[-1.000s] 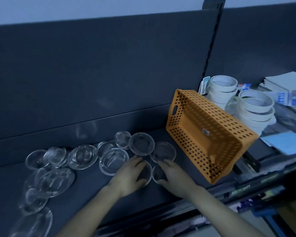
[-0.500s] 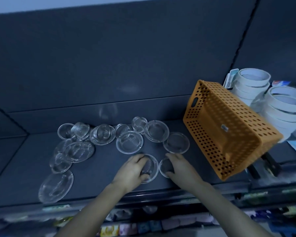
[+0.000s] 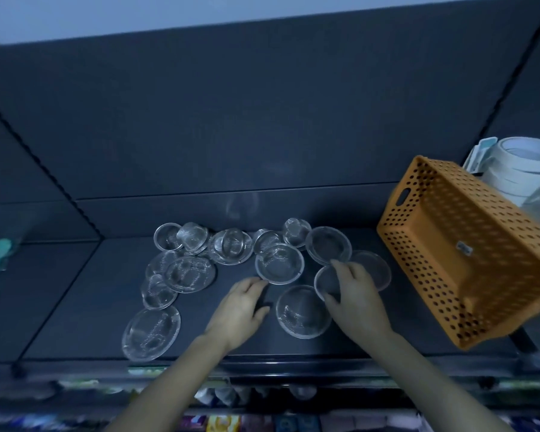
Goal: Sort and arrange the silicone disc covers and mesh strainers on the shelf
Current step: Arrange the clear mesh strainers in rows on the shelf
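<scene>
Right hand (image 3: 356, 294) grips the small disc (image 3: 325, 280): fingers (image 3: 345, 268) curl over its far rim, the thumb hooks the near rim, and the disc is spanned narrowly between them. Small disc sits toward the right of the shelf (image 3: 85, 307), just behind the large disc (image 3: 303, 311) and beside a flat disc (image 3: 376, 269) partly hidden by the knuckles.

Left hand (image 3: 240, 310) lies palm down over the shelf, fingers loosely straight and close together, holding nothing. Its fingertips reach the near rim of the middle disc (image 3: 279, 263); contact cannot be told. Large disc lies flat and uncovered between the two hands.

More discs and mesh strainers (image 3: 194, 269) cluster to the left and along the back. Orange basket (image 3: 465, 251) sits tilted at the right, with tape rolls (image 3: 524, 169) behind it.

Versus half a second ago: left hand has come off the large disc and now sits left of it. Right hand has taken the small disc from beside the large disc toward the back. Orange basket unchanged in place.
</scene>
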A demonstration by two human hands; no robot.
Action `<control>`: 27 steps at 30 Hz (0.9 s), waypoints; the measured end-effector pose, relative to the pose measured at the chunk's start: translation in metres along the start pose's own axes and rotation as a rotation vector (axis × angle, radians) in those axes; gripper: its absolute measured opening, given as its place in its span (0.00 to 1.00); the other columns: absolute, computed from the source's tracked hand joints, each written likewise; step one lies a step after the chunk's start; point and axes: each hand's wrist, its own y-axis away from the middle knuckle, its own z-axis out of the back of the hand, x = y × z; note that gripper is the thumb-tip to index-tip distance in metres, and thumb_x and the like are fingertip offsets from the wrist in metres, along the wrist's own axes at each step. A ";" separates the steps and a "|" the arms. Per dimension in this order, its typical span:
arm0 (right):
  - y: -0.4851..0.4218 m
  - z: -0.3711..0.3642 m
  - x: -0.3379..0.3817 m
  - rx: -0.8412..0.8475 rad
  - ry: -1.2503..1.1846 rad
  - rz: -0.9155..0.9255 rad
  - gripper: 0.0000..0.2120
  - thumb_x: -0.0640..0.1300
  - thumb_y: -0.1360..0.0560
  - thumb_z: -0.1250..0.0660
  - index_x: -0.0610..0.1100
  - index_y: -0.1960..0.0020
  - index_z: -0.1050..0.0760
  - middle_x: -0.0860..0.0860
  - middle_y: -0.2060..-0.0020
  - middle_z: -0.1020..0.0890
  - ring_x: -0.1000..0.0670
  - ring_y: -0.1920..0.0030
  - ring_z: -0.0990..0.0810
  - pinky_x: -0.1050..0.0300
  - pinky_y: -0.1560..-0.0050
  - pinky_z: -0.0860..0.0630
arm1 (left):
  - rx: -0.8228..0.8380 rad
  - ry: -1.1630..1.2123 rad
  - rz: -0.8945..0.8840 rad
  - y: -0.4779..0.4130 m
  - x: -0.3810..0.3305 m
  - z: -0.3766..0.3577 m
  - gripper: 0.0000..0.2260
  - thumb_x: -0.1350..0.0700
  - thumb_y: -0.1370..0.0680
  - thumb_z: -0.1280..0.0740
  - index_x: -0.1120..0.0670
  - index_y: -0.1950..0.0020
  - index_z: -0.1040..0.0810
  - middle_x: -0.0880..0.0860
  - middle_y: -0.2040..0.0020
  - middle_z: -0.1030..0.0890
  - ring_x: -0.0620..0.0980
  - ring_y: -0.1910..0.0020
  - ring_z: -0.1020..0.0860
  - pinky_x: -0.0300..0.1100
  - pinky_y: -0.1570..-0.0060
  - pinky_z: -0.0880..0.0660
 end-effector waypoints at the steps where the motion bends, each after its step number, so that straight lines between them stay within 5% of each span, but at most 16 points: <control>1: -0.002 -0.004 0.010 -0.003 -0.033 0.019 0.30 0.42 0.29 0.29 0.42 0.29 0.35 0.46 0.39 0.29 0.47 0.38 0.31 0.61 0.41 0.33 | -0.011 0.002 0.010 0.002 0.008 0.004 0.24 0.52 0.22 0.37 0.54 0.27 0.37 0.51 0.29 0.34 0.49 0.30 0.38 0.38 0.31 0.42; 12: -0.014 -0.074 0.100 0.212 -0.036 0.039 0.31 0.46 0.27 0.32 0.45 0.27 0.39 0.49 0.34 0.32 0.49 0.35 0.31 0.64 0.40 0.34 | -0.139 -0.039 0.104 0.034 0.117 0.057 0.21 0.61 0.25 0.32 0.60 0.33 0.28 0.58 0.34 0.28 0.57 0.32 0.33 0.45 0.30 0.38; 20: -0.014 -0.109 0.133 0.289 -0.002 -0.027 0.30 0.45 0.27 0.33 0.45 0.27 0.39 0.48 0.34 0.32 0.48 0.34 0.33 0.58 0.35 0.34 | -0.063 0.005 0.228 0.046 0.176 0.072 0.25 0.57 0.24 0.33 0.58 0.28 0.34 0.55 0.30 0.33 0.56 0.32 0.34 0.46 0.32 0.36; 27: -0.027 -0.131 0.167 0.197 0.277 0.065 0.25 0.38 0.27 0.36 0.39 0.31 0.34 0.41 0.35 0.31 0.40 0.30 0.36 0.50 0.30 0.38 | -0.109 0.057 0.203 0.049 0.192 0.082 0.26 0.53 0.25 0.32 0.56 0.29 0.34 0.53 0.30 0.34 0.54 0.31 0.35 0.44 0.34 0.36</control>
